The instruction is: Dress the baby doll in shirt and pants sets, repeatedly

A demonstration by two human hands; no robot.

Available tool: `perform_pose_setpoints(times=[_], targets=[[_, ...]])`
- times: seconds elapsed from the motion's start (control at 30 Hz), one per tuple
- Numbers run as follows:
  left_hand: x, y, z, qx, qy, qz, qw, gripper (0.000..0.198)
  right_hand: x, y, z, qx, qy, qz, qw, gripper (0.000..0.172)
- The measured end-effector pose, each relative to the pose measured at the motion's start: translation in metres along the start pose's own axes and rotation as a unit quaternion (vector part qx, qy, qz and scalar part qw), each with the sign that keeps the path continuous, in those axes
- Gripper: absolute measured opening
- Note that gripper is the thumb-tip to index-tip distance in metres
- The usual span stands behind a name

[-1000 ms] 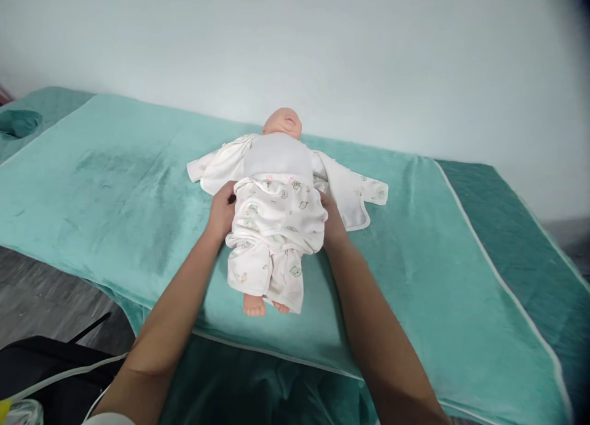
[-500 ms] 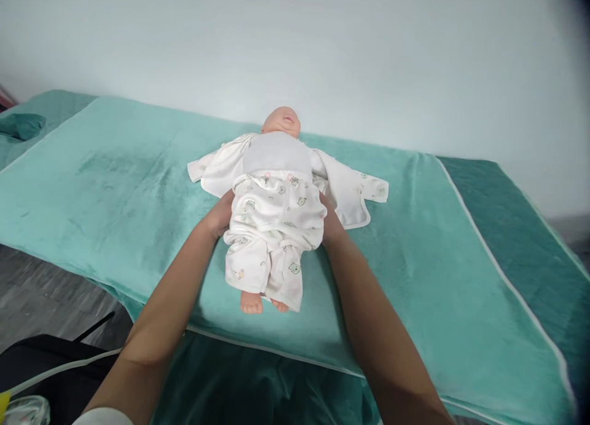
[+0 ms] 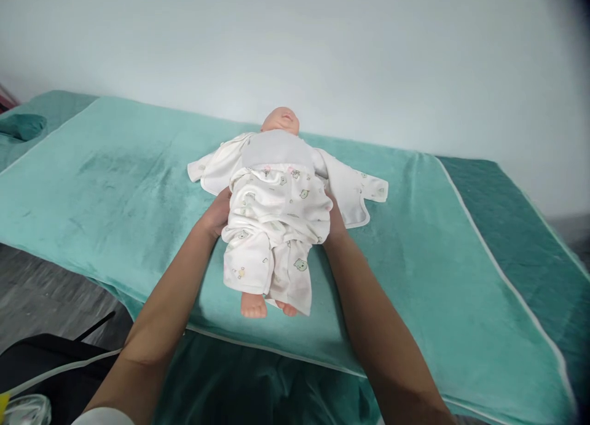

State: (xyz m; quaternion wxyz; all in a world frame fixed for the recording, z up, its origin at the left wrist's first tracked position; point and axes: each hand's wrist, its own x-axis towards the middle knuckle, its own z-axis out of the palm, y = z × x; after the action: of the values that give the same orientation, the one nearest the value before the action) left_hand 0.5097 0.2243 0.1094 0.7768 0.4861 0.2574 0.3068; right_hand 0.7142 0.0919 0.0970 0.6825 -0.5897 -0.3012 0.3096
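A baby doll (image 3: 281, 120) lies on its back, head toward the wall. It wears white printed baby pants (image 3: 276, 213), pulled up over the belly and bunched at the hips, with the bare feet (image 3: 253, 305) poking out below. Under its back is spread an open white baby jacket (image 3: 353, 188), sleeves out to both sides. My left hand (image 3: 220, 213) grips the pants at the hip on the left. On the opposite hip, my right hand (image 3: 335, 221) is closed on the pants too. The fingers of both hands are largely hidden behind the cloth.
A treatment bed with a green velvet cover (image 3: 115, 179) stands against a pale wall (image 3: 295, 43). The cover has a face hole (image 3: 21, 127) at the left end. At lower left are a black seat (image 3: 41, 357), a pale cable (image 3: 69, 367) and a clear plastic item (image 3: 30, 409).
The pants' waist has shifted slightly up the belly and the fabric has widened to the right. My right hand has moved a little right; the doll's legs and feet have shifted slightly right.
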Motion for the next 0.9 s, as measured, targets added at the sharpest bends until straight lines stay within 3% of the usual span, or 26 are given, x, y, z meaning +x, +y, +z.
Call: perform_pose_setpoints(times=[0.3, 0.47, 0.6, 0.73, 0.9], targets=[[0.01, 0.002, -0.003, -0.097, 0.01, -0.007, 0.995, 0.039, 0.007, 0.009, -0.004, 0.023, -0.001, 0.007, 1.0, 0.032], [0.007, -0.005, -0.008, -0.06, -0.012, 0.008, 0.998, 0.037, 0.004, 0.005, -0.008, -0.046, 0.006, -0.023, 0.999, 0.031], [0.007, -0.011, -0.012, 0.0, 0.019, 0.102, 0.995, 0.032, 0.003, -0.001, -0.012, -0.015, 0.044, -0.02, 0.999, 0.027], [0.011, -0.014, -0.014, 0.088, 0.059, 0.231, 0.967, 0.033, 0.004, -0.002, -0.014, 0.007, 0.017, -0.003, 1.0, 0.021], [0.027, -0.017, -0.015, 0.156, 0.111, 0.252, 0.948, 0.035, 0.018, 0.001, -0.018, -0.056, -0.044, -0.091, 0.993, 0.031]])
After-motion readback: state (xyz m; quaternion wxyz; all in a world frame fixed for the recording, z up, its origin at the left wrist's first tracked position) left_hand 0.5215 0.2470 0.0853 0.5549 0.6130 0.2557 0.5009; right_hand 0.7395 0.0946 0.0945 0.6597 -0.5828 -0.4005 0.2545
